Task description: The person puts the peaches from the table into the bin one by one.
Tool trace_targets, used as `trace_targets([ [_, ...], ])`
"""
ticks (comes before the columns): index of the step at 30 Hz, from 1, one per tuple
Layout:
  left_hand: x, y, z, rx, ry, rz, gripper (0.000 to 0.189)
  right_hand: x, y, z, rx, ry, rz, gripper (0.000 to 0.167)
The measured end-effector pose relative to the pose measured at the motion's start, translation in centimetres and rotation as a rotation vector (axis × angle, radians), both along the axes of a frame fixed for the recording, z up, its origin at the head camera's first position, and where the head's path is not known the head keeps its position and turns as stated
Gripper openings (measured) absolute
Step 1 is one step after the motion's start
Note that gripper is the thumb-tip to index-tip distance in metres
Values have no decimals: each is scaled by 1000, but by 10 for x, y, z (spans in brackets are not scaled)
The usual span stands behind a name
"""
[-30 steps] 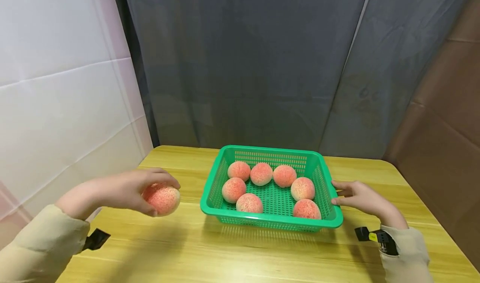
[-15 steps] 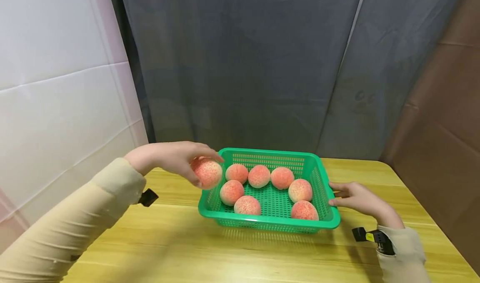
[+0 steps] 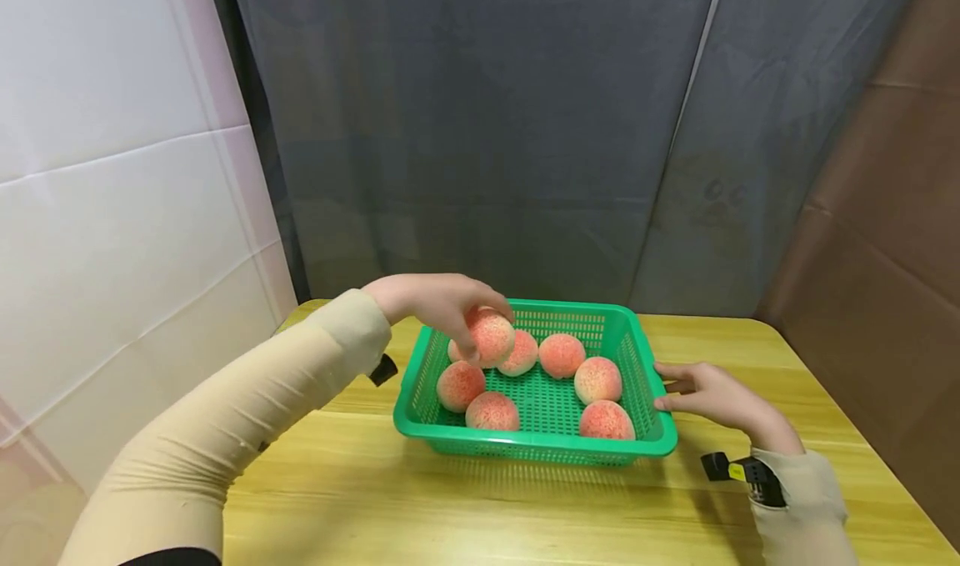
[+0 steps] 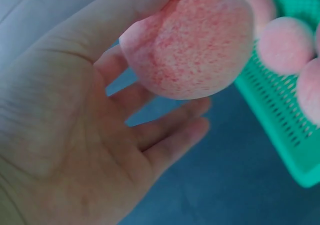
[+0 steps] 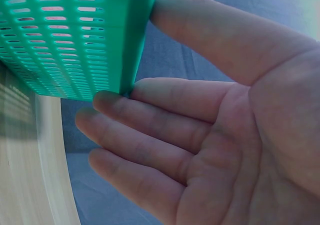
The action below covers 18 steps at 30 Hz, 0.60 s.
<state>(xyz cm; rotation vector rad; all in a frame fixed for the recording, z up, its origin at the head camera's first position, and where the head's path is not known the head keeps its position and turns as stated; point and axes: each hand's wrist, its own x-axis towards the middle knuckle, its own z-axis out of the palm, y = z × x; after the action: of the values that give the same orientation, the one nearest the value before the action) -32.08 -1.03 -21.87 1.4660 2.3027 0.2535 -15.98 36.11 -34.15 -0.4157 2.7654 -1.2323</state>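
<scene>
My left hand (image 3: 441, 301) grips a pink-and-cream peach (image 3: 492, 338) over the left back part of a green plastic basket (image 3: 525, 439). In the left wrist view the thumb and fingers hold the peach (image 4: 192, 45) from its sides, away from the palm. Several more peaches (image 3: 492, 412) lie in the basket; the held one partly hides two of them. At the basket's right end, my right hand (image 3: 705, 395) touches the rim. Seen from the right wrist, its thumb meets the basket edge (image 5: 135, 30) and its fingers (image 5: 145, 145) stretch out fairly straight.
The basket stands on a yellow wood-grain table (image 3: 360, 499). A dark grey curtain (image 3: 465, 132) hangs behind it, with a white sheet (image 3: 135, 182) on the left and a brown one (image 3: 885, 216) on the right.
My left hand has carried the peach rightward from beside the basket to above its inside. The right hand stays at the rim. The view has shifted slightly.
</scene>
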Motion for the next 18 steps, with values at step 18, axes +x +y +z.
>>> trace_targets([
  [18,4,80,-68,-121,12,-178,64,3,-1,-1,-21,-2,-3,68],
])
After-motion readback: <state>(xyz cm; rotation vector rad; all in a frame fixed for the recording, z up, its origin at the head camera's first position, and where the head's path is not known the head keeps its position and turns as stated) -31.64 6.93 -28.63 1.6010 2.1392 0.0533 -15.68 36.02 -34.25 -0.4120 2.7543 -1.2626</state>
